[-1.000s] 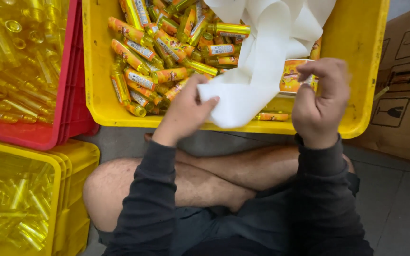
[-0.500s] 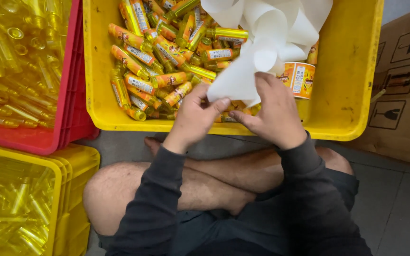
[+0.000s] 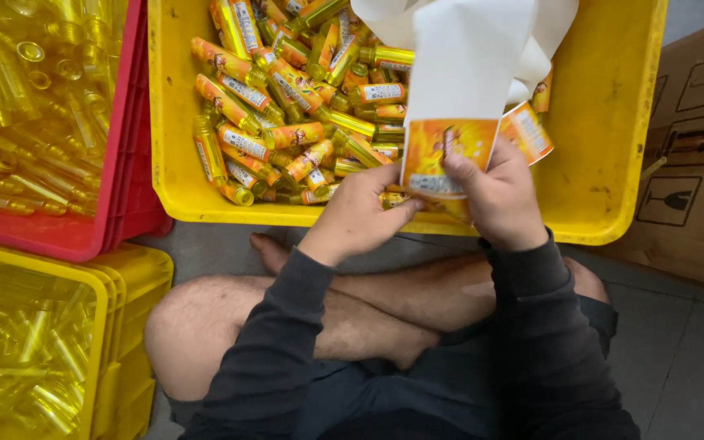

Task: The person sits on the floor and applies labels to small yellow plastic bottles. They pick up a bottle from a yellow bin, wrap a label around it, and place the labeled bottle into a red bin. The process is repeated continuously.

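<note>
Label: an orange label (image 3: 448, 147) sits at the lower end of a white backing strip (image 3: 470, 61), held up over the near edge of the yellow crate, just in front of the person's chest line.
Backing strip: the white strip runs upward out of the top of the view, with more white loops folded behind it; a second orange label (image 3: 527, 130) shows on a loop to the right, tilted.
Right hand: the right hand (image 3: 499, 195) is closed on the lower edge of the orange label, thumb across its face, fingers curled behind.
Left hand: the left hand (image 3: 362, 213) is pinched at the label's lower left corner, fingertips meeting beside the right thumb; what else it may hold cannot be told.
Yellow crate: the yellow crate (image 3: 605, 163) lies ahead of the crossed legs (image 3: 327, 310); its left half is heaped with small bottles (image 3: 287, 98) wearing orange labels and yellow caps, lying every way.
Red crate: a red crate (image 3: 132, 163) stands touching the yellow crate's left wall, filled with clear yellow-tinted bottles bearing no labels.
Second yellow crate: another yellow crate (image 3: 128, 326) at lower left, beside the left knee, holds more unlabelled bottles.
Cardboard box: a brown cardboard box (image 3: 694, 171) stands to the right of the yellow crate.
Sleeves: both arms wear dark long sleeves (image 3: 531, 326).
</note>
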